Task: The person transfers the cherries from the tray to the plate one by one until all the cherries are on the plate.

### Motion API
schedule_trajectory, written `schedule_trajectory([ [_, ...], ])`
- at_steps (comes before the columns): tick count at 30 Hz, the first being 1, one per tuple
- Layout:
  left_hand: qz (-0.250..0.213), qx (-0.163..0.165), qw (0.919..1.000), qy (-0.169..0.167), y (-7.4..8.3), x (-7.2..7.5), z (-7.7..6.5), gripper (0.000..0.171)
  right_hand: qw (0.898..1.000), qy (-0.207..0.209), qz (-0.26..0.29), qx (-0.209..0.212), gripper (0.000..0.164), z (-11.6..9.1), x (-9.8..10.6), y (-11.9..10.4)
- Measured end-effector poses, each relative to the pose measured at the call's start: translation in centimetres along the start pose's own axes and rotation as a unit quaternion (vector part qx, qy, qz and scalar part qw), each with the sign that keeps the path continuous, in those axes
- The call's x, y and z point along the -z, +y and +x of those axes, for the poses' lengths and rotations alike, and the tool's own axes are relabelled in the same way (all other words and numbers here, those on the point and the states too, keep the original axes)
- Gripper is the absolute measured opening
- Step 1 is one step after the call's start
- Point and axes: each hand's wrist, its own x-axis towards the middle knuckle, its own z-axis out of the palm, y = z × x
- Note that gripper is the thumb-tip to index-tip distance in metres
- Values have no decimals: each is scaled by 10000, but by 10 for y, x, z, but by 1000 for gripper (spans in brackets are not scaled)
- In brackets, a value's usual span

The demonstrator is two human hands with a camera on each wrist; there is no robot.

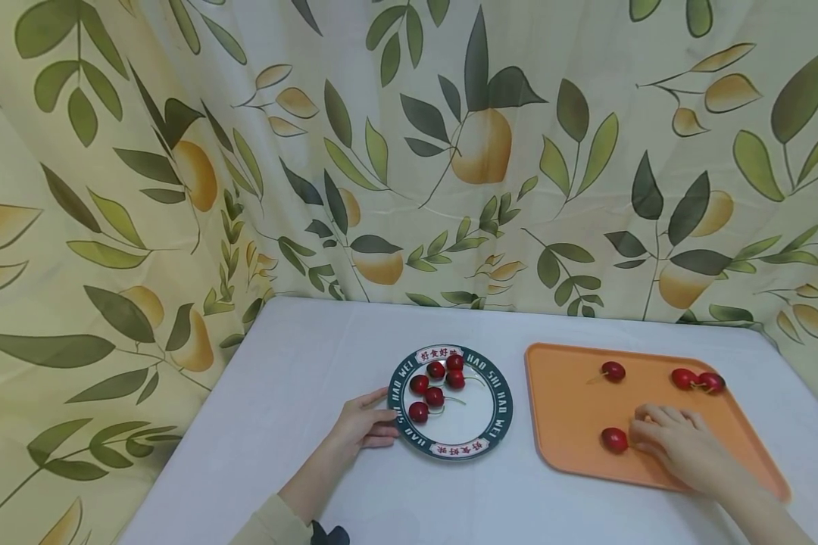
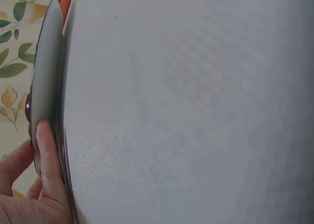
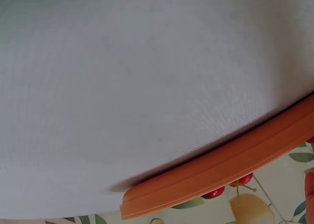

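My left hand (image 1: 366, 421) grips the left rim of a round plate (image 1: 460, 430) with a dark green lettered border. The left wrist view shows the thumb at the edge and a finger (image 2: 49, 158) against the pale underside. Several red cherries (image 1: 433, 397) with stems lie on the plate's left half. Over the orange tray (image 1: 566, 401), my right hand (image 1: 678, 443) has its fingers curled and pinches at the stem side of a cherry (image 1: 614, 440); the fingertips partly hide the stem. Only a sliver of that hand enters the right wrist view.
Farther back on the tray lie a single cherry (image 1: 613, 371) and a touching pair of cherries (image 1: 698, 381). A white cloth (image 1: 300, 363) covers the table. Behind and to the left hangs a curtain (image 1: 409, 189) printed with leaves and fruit. Something dark pokes in beside the left sleeve (image 1: 273, 522).
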Motion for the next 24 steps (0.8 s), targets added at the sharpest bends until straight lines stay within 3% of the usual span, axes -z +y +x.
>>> schedule_trajectory([
  [6, -43, -18, 10000, -22, 2, 0, -2, 61, 9997, 157, 188, -40, 19, 11, 5, -5],
  [17, -31, -22, 10000, -13, 1, 0, -2, 61, 9953, 853, 180, 432, 24, 50, 16, -27],
  [24, -26, 7, 10000, 34, 1, 0, -1, 61, 9966, 694, 254, 360, 20, 73, 20, -49],
])
